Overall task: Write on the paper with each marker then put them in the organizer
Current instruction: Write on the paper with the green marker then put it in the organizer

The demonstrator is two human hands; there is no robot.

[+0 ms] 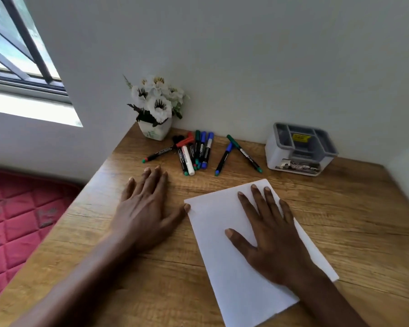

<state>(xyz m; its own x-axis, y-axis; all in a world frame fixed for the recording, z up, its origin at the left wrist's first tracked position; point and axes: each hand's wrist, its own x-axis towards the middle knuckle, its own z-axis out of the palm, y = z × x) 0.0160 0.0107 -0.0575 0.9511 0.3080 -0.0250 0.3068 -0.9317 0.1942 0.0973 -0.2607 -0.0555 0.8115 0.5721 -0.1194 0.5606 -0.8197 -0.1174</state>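
A blank white sheet of paper (pixel 220 251) lies on the wooden desk (pixel 352 220). My right hand (pixel 272 237) rests flat on the sheet with its fingers spread. My left hand (pixel 147 208) lies flat on the desk left of the sheet, its thumb touching the paper's left corner. Several capped markers (pixel 194 152) in black, red, green, blue and white lie in a loose heap at the back of the desk. Two more, a blue marker (pixel 223 159) and a green marker (pixel 244 153), lie crossed to the right of the heap. A grey-and-white organizer (pixel 300 149) with open compartments stands at the back right.
A white pot of artificial white flowers (pixel 155 107) stands in the back left corner against the wall. A window (pixel 19 55) is at the upper left. Below the desk's left edge lies a red quilted mattress (pixel 17 220).
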